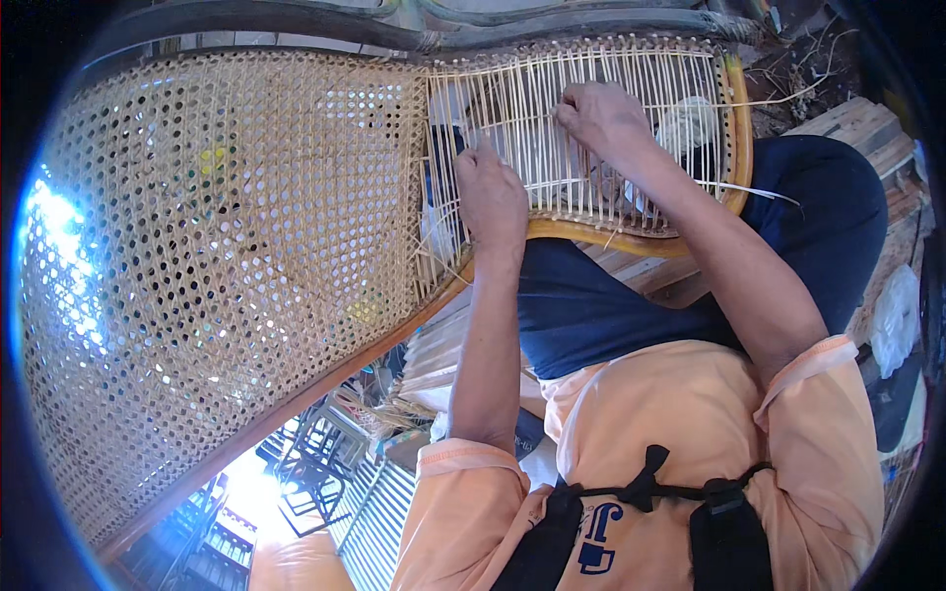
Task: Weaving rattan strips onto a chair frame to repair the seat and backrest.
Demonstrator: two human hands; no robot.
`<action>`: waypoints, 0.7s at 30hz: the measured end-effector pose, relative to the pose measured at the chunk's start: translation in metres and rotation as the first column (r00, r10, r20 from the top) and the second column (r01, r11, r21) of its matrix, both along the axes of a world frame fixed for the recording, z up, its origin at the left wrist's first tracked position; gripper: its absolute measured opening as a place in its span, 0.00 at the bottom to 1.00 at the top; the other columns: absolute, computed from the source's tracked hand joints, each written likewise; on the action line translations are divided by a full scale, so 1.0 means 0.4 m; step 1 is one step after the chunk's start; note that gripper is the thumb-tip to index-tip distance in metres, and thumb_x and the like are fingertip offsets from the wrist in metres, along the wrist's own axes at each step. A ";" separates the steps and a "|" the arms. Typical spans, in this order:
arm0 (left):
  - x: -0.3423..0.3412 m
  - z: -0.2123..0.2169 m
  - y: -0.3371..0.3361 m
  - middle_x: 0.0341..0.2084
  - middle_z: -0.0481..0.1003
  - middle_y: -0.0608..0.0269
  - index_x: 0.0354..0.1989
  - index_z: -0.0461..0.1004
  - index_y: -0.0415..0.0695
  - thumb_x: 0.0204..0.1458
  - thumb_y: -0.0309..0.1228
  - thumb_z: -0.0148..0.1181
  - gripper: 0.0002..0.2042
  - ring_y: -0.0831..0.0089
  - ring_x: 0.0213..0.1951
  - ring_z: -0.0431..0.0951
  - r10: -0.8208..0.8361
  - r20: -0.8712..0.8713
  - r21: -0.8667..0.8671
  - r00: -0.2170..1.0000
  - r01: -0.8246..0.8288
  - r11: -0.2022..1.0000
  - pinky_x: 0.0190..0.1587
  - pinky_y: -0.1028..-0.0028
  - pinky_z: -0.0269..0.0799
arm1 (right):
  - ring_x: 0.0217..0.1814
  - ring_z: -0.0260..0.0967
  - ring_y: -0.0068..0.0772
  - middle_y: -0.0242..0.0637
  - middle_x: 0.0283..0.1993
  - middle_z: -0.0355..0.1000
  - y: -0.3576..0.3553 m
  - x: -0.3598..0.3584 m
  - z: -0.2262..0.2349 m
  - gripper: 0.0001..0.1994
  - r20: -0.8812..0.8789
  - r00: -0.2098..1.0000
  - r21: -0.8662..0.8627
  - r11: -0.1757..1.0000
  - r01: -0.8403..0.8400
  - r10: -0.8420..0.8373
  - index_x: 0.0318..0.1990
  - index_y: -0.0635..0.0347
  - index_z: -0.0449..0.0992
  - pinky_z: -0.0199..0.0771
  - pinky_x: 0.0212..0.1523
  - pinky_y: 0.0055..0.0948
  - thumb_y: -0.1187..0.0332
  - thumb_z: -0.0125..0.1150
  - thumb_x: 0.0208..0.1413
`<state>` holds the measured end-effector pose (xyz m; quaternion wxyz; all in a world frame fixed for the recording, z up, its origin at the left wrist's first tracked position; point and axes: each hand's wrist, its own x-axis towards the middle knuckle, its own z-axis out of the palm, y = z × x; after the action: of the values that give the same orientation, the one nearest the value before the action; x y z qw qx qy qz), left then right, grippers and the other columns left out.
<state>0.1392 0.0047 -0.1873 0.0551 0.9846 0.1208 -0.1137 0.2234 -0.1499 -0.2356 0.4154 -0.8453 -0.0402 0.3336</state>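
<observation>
A curved wooden frame (737, 148) lies across my lap, its narrow end strung with pale upright cane strands (532, 89). My left hand (495, 197) is closed at the left part of these strands, thumb and forefinger pinched on a thin cane strand. To its right and a little farther off, my right hand (609, 120) also pinches a cane strand over the upright ones. A long loose cane strand (778, 101) runs crosswise and sticks out past the frame's right rim. My fingers partly hide the exact grip points.
Finished woven cane mesh (227, 197) fills the wide left part of the frame. A dark curved wooden piece (335, 25) lies along the far side. Wooden planks (867, 138) and a white plastic bag (895, 320) are at right. Stacked metal frames (320, 458) stand at lower left.
</observation>
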 end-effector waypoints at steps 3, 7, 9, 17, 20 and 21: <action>-0.001 0.001 0.002 0.38 0.65 0.47 0.50 0.66 0.38 0.48 0.25 0.49 0.18 0.53 0.41 0.69 -0.006 -0.002 -0.002 1.000 0.006 1.000 0.42 0.60 0.68 | 0.28 0.70 0.46 0.47 0.23 0.71 -0.005 -0.009 -0.022 0.14 0.066 0.997 0.060 0.998 0.026 -0.030 0.30 0.62 0.74 0.69 0.35 0.40 0.60 0.48 0.52; -0.006 -0.003 0.003 0.38 0.65 0.49 0.47 0.67 0.39 0.47 0.25 0.50 0.16 0.54 0.40 0.69 -0.005 -0.009 0.004 1.000 0.005 1.000 0.41 0.60 0.68 | 0.31 0.70 0.49 0.50 0.24 0.70 -0.014 -0.003 -0.023 0.14 0.054 0.998 0.143 0.990 0.010 -0.018 0.28 0.63 0.73 0.68 0.37 0.43 0.61 0.49 0.50; -0.001 0.003 0.000 0.38 0.66 0.50 0.44 0.68 0.39 0.46 0.25 0.50 0.15 0.55 0.40 0.69 -0.008 -0.032 0.009 0.999 0.008 1.000 0.40 0.60 0.69 | 0.34 0.70 0.53 0.52 0.28 0.71 -0.018 0.007 -0.013 0.13 0.032 0.999 0.141 0.990 -0.012 0.008 0.28 0.63 0.73 0.68 0.41 0.46 0.62 0.49 0.50; 0.017 0.005 -0.007 0.34 0.66 0.53 0.36 0.69 0.40 0.46 0.26 0.50 0.09 0.55 0.36 0.70 -0.035 -0.064 0.069 0.997 0.040 0.997 0.37 0.59 0.69 | 0.30 0.69 0.50 0.47 0.24 0.70 0.025 -0.016 -0.031 0.11 0.168 0.986 -0.055 0.998 -0.008 0.017 0.29 0.61 0.73 0.68 0.35 0.44 0.62 0.49 0.53; 0.028 0.006 0.012 0.33 0.67 0.53 0.37 0.70 0.41 0.46 0.25 0.49 0.09 0.55 0.35 0.71 -0.030 -0.063 0.018 0.998 0.031 0.999 0.36 0.60 0.70 | 0.33 0.70 0.51 0.47 0.27 0.72 0.025 -0.010 -0.025 0.11 0.080 0.997 -0.077 0.997 -0.006 0.012 0.31 0.59 0.74 0.68 0.38 0.45 0.62 0.50 0.53; 0.032 0.003 0.026 0.33 0.67 0.53 0.37 0.70 0.41 0.46 0.25 0.49 0.09 0.55 0.35 0.71 -0.031 -0.062 0.018 0.998 0.032 0.999 0.36 0.60 0.70 | 0.33 0.70 0.51 0.47 0.27 0.72 0.024 -0.011 -0.025 0.11 0.080 0.997 -0.077 0.997 -0.004 0.010 0.31 0.59 0.74 0.68 0.38 0.45 0.62 0.50 0.53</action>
<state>0.1519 0.0149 -0.1862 0.0401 0.9829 0.1079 -0.1437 0.2191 -0.1402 -0.2457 0.3795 -0.8732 -0.0471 0.3021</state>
